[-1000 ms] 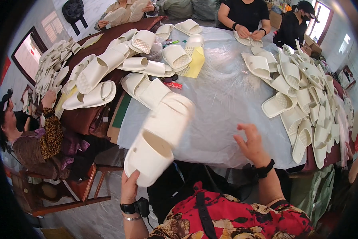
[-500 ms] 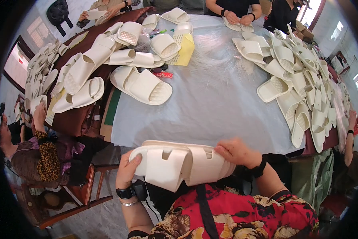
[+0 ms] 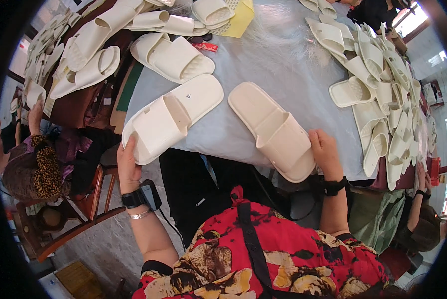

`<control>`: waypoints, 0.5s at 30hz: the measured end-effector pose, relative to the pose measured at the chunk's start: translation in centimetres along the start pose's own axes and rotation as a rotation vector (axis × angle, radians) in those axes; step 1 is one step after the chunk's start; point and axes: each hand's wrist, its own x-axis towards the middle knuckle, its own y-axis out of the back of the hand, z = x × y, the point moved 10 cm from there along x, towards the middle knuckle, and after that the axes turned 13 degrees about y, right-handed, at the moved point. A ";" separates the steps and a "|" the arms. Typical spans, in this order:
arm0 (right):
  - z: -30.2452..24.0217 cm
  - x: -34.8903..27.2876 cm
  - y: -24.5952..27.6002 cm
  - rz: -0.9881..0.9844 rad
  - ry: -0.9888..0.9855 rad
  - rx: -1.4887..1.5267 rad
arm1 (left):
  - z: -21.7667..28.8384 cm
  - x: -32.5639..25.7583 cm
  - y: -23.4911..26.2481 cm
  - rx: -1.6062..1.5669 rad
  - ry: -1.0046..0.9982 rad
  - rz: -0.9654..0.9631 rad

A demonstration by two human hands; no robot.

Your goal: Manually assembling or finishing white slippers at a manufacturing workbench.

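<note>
The step in hand looks like holding out a matching pair, with the left-side slipper at 10 o'clock from the view's middle and the right-side slipper at 2 o'clock, apart over the table's near edge. The left hand pinches the first at its toe, thumb on top; the right hand is curled closed at the other's outer edge, its underside grip hidden. The next move seems to call for a steady 2-handed hold, clear of the slipper pile around 2 o'clock.
</note>
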 end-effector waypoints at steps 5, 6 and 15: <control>-3.6 -0.2 -1.0 -0.061 0.102 0.055 | -2.7 -1.8 -3.8 0.041 0.005 -0.110; -4.2 -0.6 -2.0 -0.155 0.125 0.030 | -3.3 -2.9 -5.6 0.071 0.050 -0.172; -7.5 -1.9 -4.9 -0.243 0.200 0.126 | -4.5 -6.1 -10.7 0.840 0.116 -0.250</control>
